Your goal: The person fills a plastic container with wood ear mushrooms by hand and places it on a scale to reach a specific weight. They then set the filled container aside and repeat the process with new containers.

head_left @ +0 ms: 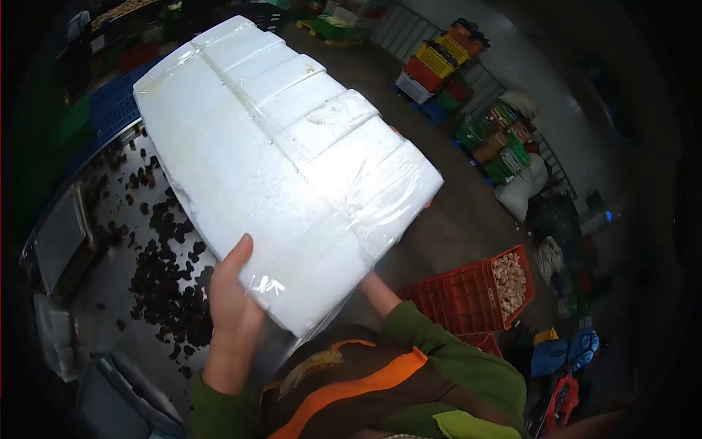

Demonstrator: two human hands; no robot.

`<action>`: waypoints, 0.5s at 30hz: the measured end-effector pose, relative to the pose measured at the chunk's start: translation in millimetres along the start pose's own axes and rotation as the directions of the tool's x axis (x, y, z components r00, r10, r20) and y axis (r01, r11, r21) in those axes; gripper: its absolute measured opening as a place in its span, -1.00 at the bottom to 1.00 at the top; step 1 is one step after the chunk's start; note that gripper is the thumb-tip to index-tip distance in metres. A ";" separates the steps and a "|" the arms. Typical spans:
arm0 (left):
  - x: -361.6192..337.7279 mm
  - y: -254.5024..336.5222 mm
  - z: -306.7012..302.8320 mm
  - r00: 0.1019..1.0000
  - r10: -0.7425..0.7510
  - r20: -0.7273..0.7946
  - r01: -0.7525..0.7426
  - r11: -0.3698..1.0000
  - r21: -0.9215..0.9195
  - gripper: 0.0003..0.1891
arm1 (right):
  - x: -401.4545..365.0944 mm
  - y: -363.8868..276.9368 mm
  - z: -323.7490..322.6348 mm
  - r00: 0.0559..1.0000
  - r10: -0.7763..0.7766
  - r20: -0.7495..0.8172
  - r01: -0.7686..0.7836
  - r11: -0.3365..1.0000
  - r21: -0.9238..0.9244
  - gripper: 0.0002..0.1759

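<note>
A large white foam pack (270,154), wrapped in clear film and stepped along one side, is held up tilted in front of me. My left hand (235,282) grips its near lower edge, thumb on the upper face and the other fingers hidden beneath. My right hand (428,203) supports the pack from its far right side. Only bits of those fingers show past the edge; the palm is hidden behind the foam. Under the pack, dark, crinkled pieces (164,285) lie scattered over a metal table (110,344).
A scale-like device (62,238) and a clear plastic container (55,336) stand on the table's left. To the right, a red crate (453,296) stands beside pale pieces (510,284) in another crate section. Stacked coloured crates (439,66) and white sacks (523,186) line the wall.
</note>
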State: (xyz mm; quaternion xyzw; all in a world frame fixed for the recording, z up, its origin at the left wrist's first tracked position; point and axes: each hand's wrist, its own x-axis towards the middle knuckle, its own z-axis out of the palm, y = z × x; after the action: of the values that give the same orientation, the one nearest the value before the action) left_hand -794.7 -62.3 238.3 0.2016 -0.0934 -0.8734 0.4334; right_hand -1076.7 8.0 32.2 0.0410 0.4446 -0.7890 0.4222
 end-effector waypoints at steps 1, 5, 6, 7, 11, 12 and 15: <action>-18.3 7.3 -10.3 1.000 -0.006 0.002 0.006 1.000 0.006 -0.52 | -11.7 0.0 -2.1 1.000 0.004 0.014 -0.004 1.000 -0.001 -0.06; -70.5 23.1 -66.9 0.999 0.041 -0.016 -0.041 0.998 -0.040 -0.55 | -46.0 -18.1 -7.8 0.997 0.014 0.075 -0.011 0.999 -0.034 -0.10; -74.3 23.8 -93.2 0.998 0.063 0.015 -0.062 0.997 -0.045 -0.54 | -49.5 -22.6 -6.8 0.996 0.016 0.090 -0.012 0.999 -0.040 -0.12; -80.5 27.2 -111.6 0.997 0.073 0.017 -0.072 0.996 -0.057 -0.54 | -52.0 -25.5 -5.8 0.994 0.021 0.105 -0.016 0.999 -0.048 -0.13; -103.9 32.4 -189.5 0.996 0.086 0.015 -0.085 0.993 -0.078 -0.47 | -44.4 -27.4 -0.2 0.981 0.048 0.188 -0.041 0.998 -0.044 -0.17; -112.4 32.7 -212.6 0.994 0.113 -0.001 -0.112 0.991 -0.072 -0.44 | -36.5 -23.9 1.2 0.973 0.056 0.226 -0.051 0.998 -0.026 -0.18; -133.3 37.1 -279.5 0.967 0.181 0.178 -0.156 0.977 -0.149 -0.35 | -83.7 -16.2 50.3 0.997 -0.076 -0.017 0.077 0.997 0.031 -0.28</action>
State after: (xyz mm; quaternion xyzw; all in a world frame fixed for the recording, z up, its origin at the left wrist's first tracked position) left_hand -574.6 24.4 35.1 0.0788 -0.0927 -0.8528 0.5078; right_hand -1018.8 27.7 110.0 0.0368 0.4366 -0.8111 0.3875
